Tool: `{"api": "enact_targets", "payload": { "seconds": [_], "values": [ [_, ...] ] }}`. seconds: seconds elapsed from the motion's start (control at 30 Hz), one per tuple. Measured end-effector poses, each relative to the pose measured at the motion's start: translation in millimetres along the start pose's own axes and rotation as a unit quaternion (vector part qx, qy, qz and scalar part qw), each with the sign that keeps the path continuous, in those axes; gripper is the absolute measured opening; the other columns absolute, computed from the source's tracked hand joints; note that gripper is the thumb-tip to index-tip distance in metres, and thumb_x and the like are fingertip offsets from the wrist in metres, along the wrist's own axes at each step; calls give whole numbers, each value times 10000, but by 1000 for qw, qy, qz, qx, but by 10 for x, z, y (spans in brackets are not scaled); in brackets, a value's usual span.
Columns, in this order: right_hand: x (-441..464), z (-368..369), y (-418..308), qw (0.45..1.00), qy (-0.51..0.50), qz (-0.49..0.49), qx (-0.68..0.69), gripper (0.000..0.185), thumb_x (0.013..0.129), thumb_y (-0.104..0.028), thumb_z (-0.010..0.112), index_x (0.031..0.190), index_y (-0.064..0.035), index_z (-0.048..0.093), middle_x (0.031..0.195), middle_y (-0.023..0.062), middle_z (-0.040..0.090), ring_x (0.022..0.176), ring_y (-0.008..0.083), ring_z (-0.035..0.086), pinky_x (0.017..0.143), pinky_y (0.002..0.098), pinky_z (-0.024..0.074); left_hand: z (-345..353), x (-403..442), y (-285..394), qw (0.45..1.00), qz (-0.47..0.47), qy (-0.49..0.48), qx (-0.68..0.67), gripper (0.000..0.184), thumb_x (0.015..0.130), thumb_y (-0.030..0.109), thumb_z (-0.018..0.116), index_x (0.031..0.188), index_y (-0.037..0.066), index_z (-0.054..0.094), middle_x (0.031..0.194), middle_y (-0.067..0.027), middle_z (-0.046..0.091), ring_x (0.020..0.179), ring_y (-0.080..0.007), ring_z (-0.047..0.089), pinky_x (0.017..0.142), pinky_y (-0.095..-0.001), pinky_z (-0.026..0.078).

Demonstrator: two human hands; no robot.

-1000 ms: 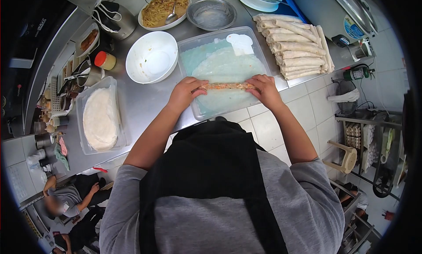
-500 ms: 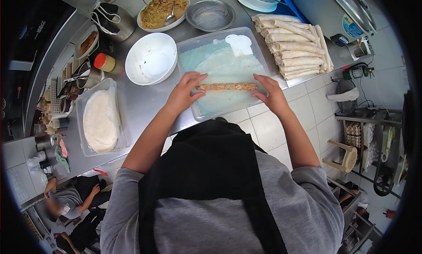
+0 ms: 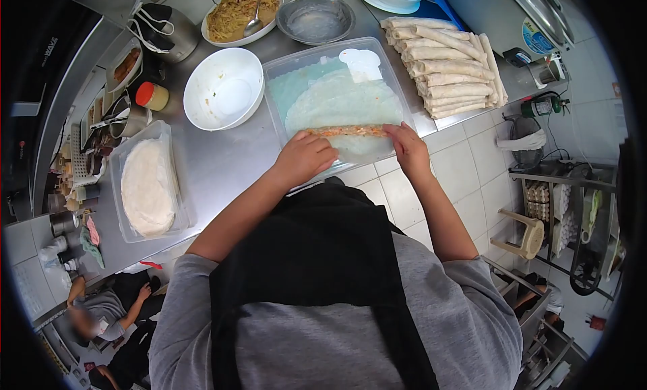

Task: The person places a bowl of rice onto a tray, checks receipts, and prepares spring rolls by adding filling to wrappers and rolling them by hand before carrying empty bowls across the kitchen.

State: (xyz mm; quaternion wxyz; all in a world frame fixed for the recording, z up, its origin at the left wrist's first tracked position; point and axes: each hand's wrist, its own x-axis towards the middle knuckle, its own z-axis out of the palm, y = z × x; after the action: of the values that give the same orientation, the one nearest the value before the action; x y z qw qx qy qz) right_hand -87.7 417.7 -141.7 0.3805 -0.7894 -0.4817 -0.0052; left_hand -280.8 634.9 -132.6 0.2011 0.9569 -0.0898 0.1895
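Observation:
A thin, pale round spring roll wrapper lies on a clear plastic lid in front of me. Across its near part runs a log of orange-brown filling. My left hand is palm down at the wrapper's near left edge, its fingers curled together on the edge; the thumb is hidden. At the right end of the log, my right hand has bent fingers touching the filling and closed on the wrapper's side. A stack of rolled spring rolls sits to the right of the lid.
Left of the lid are a white bowl and a plastic tub of stacked wrappers. Behind stand a metal bowl and a dish of noodle-like food with a spoon. Other people are at lower left.
My left hand has moved from the log's left end to the wrapper's near edge, its fingers curling in. The right hand has closed in on the log's right end. The view has shifted slightly.

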Motion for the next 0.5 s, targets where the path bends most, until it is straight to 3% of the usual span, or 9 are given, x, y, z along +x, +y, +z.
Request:
{"api": "enact_targets", "payload": {
  "seconds": [0.07,0.17,0.23,0.27,0.33,0.5],
  "values": [
    [52,-98,-85,999,-28,-4,-18,337,821,41,646,1133,-88,655,1041,110,684,1003,313,638,917,408,514,-16,99,-51,999,-38,20,2,102,831,166,715,909,129,661,863,-12,623,826,-193,614,741,-352,433],
    [160,-138,-315,998,58,13,-37,357,803,-12,679,1149,-92,647,1126,95,648,1071,302,593,911,420,468,-41,338,-193,992,-107,73,-3,97,835,143,694,914,107,650,875,-43,631,818,-232,618,733,-366,431],
    [176,-130,-359,993,-35,-96,-63,349,808,-91,700,1152,-100,642,1179,68,620,1121,270,560,935,405,420,-43,493,-359,976,-204,46,-56,112,844,140,678,948,102,664,902,-54,641,836,-257,616,740,-375,445],
    [240,-91,-400,985,-57,-127,-97,337,815,-132,696,1149,-121,652,1167,45,631,1115,237,568,904,390,414,-27,550,-422,976,-203,46,-58,112,844,140,678,948,102,664,902,-54,641,836,-257,616,740,-375,445],
    [318,97,-286,983,-66,-117,-121,329,819,-132,686,1147,-125,655,1162,36,633,1106,232,570,898,394,415,30,616,-514,975,-176,111,80,164,841,168,665,997,118,673,974,-58,644,905,-264,621,772,-387,454],
    [641,108,-263,988,-106,-58,-91,302,839,-53,600,1119,-134,677,1100,27,643,1043,248,593,857,416,426,217,600,-227,992,-93,84,36,222,832,178,685,1046,120,688,1012,-45,634,952,-268,605,832,-397,477]
  ]
}}
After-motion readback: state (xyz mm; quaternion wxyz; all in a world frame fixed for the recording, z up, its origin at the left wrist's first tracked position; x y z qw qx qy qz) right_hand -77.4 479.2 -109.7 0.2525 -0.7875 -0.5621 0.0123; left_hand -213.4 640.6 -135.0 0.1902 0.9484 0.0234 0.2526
